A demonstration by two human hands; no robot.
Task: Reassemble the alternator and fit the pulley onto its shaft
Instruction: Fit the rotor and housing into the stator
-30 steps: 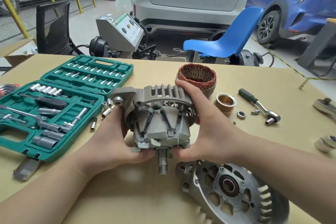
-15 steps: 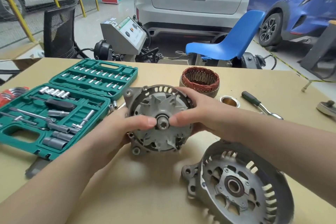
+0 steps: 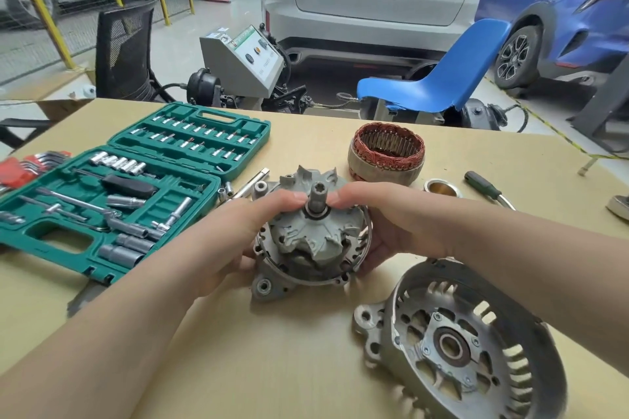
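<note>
I hold a grey alternator half point(image 3: 308, 248), a rear housing with the rotor in it, low over the table, its splined shaft point(image 3: 317, 196) pointing up. My left hand point(image 3: 238, 231) grips its left side, thumb beside the shaft. My right hand point(image 3: 384, 221) grips the right side, thumb also at the shaft. The other housing half point(image 3: 476, 343) lies open side up at the front right. A copper-wound stator point(image 3: 386, 153) stands behind. The brass-coloured pulley point(image 3: 442, 188) sits right of it, partly hidden by my right forearm.
An open green socket set point(image 3: 119, 201) fills the table's left side, with red hex keys point(image 3: 20, 167) beyond it. Loose sockets point(image 3: 226, 190) lie beside the case. A green-handled ratchet point(image 3: 485, 189) lies at the right. A blue chair point(image 3: 435, 82) stands behind the table.
I have turned the alternator half from shaft-down through shaft-toward-me to shaft-up and lowered it toward the table. Both thumbs stay next to the shaft.
</note>
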